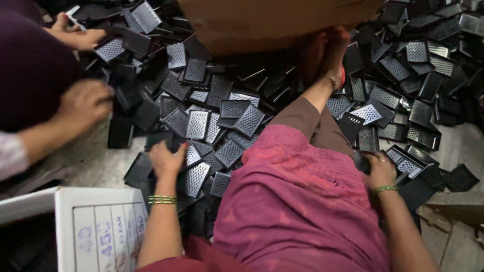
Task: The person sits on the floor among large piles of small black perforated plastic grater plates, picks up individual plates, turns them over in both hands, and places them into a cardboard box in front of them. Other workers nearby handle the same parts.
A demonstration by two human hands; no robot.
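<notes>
Head view is showing the left hand (166, 160) resting flat, fingers spread, on black grater plates (197, 124), while the right hand (379, 171) is closing around one black grater frame (409, 166).

brown cardboard box (272, 22) at top centre; white box with a labelled side (96, 221) bottom left.

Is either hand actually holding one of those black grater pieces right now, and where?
Left hand rests flat on the grater pile. Right hand grips something dark; which part cannot be told.
</notes>
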